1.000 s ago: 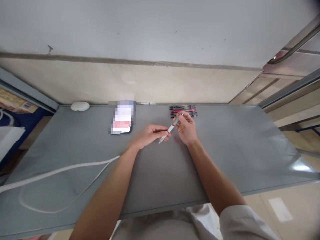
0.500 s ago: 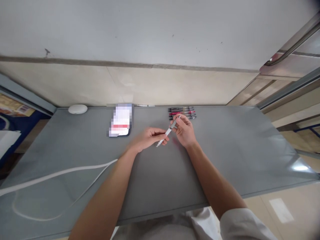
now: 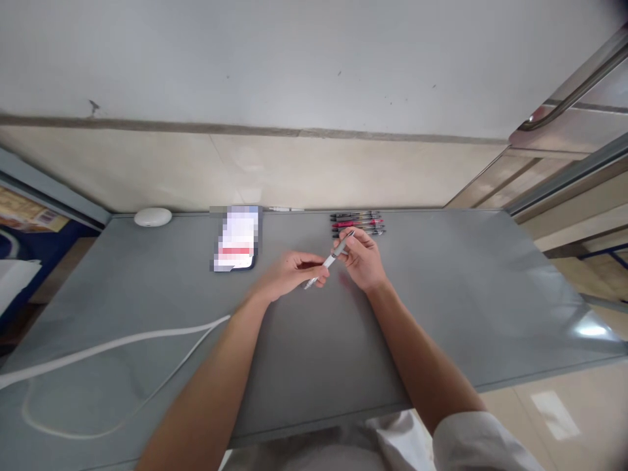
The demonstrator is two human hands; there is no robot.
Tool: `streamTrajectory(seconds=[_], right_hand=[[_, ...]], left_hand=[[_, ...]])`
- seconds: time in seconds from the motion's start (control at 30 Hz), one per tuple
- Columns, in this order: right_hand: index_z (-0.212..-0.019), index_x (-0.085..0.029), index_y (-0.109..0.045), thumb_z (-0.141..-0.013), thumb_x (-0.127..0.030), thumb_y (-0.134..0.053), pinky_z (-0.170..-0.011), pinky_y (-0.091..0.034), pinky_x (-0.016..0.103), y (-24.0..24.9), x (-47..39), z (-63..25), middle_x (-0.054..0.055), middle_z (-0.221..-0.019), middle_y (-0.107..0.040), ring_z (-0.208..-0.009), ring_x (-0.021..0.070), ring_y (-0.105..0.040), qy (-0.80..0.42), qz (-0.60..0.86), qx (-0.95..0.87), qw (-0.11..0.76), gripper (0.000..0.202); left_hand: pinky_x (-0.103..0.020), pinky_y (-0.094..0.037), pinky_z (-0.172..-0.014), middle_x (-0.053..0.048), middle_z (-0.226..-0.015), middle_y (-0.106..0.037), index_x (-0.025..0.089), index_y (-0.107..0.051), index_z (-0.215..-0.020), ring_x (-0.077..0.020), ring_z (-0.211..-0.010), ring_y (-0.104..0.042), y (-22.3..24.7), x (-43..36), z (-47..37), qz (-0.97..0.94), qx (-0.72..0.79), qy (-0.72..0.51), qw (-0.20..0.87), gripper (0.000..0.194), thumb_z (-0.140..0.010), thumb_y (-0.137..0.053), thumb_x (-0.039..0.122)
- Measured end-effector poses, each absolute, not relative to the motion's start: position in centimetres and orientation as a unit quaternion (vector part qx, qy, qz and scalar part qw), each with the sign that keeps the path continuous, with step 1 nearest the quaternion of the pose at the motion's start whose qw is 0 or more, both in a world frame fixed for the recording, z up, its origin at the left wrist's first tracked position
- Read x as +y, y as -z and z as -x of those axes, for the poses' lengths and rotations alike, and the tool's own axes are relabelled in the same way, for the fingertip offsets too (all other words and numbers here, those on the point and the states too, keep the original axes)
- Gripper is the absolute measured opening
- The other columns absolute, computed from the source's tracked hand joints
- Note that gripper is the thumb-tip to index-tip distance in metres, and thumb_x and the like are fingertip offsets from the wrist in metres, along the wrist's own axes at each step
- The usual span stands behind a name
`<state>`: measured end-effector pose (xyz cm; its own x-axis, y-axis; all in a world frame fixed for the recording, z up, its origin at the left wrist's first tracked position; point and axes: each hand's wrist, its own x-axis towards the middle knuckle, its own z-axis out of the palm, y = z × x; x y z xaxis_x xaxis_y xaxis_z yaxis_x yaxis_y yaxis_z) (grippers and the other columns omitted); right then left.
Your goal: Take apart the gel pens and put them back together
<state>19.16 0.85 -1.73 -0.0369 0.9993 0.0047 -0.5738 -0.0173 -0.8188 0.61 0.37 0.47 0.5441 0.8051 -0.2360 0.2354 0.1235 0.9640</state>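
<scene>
Between my two hands, a white and grey pen (image 3: pixel 329 261) slants above the grey table (image 3: pixel 314 353). My left hand (image 3: pixel 297 275) pinches its lower white part between thumb and fingers. The grey upper part is gripped by my right hand (image 3: pixel 362 258), thumb on top. Just beyond my right hand lies a row of several pens (image 3: pixel 357 222), mostly dark with one red, side by side on the table. Part of the row is covered by my fingers.
A phone (image 3: pixel 238 239) with a lit, blurred screen lies left of my hands. Farther left sits a white oval object (image 3: pixel 153 216). A thin white pen-like item (image 3: pixel 286 209) rests along the wall edge. White cables (image 3: pixel 122 339) run beside my left forearm.
Both hands keep hold of the pen in almost the same place. The view has shifted very slightly; otherwise little differs.
</scene>
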Motion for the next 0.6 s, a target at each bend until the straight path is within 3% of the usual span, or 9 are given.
streamTrajectory(seconds=[0.33, 0.5, 0.6], right_hand=[[-0.077, -0.026, -0.063, -0.064, -0.027, -0.080, -0.062, -0.053, 0.022, 1.73, 1.21, -18.83, -0.006, -0.076, -0.061, -0.068, 0.0085, -0.059, -0.588, 0.355, -0.312, 0.657, 0.022], [-0.081, -0.026, -0.067, -0.066, -0.030, -0.079, -0.063, -0.054, 0.024, 1.60, 1.01, -18.97, -0.005, -0.079, -0.064, -0.073, 0.0106, -0.064, -0.622, 0.330, -0.325, 0.632, 0.019], [-0.082, -0.026, -0.068, -0.066, -0.029, -0.079, -0.064, -0.055, 0.025, 1.52, 0.99, -19.04, -0.005, -0.080, -0.064, -0.072, 0.0106, -0.064, -0.626, 0.328, -0.320, 0.631, 0.020]], left_hand=[[-0.026, -0.045, -0.062, -0.002, -0.077, -0.068, 0.023, -0.071, -0.099, -0.0151, -0.070, -0.062, -0.04, 0.45, -1.04, -0.647, 0.463, -0.272, 0.541, 0.031, -0.077, -0.069, 0.045], [-0.028, -0.047, -0.070, -0.004, -0.079, -0.070, 0.019, -0.072, -0.090, -0.0161, -0.074, -0.065, 0.32, 0.63, -0.63, -0.647, 0.414, -0.241, 0.594, 0.029, -0.085, -0.060, 0.046], [-0.029, -0.048, -0.071, -0.006, -0.087, -0.072, 0.020, -0.072, -0.097, -0.0185, -0.081, -0.066, 0.18, 0.60, -0.62, -0.635, 0.416, -0.232, 0.608, 0.033, -0.085, -0.059, 0.049]])
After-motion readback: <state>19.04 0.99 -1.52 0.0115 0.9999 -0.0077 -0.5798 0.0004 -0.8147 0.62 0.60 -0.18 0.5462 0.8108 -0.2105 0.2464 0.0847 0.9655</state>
